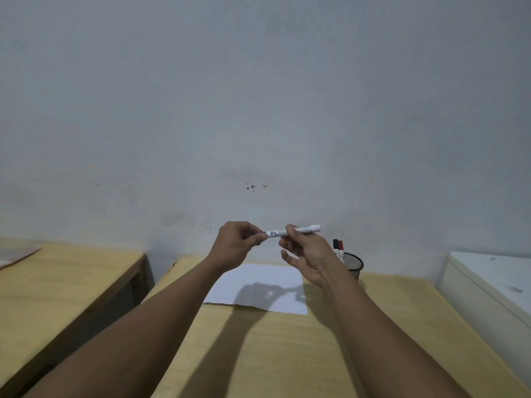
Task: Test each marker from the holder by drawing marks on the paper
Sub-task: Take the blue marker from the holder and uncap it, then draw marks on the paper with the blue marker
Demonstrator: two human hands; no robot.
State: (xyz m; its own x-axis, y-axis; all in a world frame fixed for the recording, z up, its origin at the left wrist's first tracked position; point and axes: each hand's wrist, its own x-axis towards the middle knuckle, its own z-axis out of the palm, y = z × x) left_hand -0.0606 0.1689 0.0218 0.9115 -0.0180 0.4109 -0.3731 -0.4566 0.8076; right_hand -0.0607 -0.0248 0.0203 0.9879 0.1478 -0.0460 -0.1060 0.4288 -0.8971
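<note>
I hold a white-barrelled marker [301, 230] level in the air above the paper. My right hand [306, 254] pinches its barrel near the middle. My left hand [237, 244] is closed around its left end, where a bit of purple cap shows between the fingers. A white sheet of paper [258, 288] lies flat on the wooden table [287, 354] below, shadowed by my hands. Behind my right wrist stands a black mesh holder [354, 265] with a black-capped marker [335, 245] and a red-capped marker [340, 246] upright in it.
A second wooden table [57, 282] stands to the left, across a dark gap. A white cabinet or box [488, 282] sits at the right edge. A pale wall rises right behind the tables.
</note>
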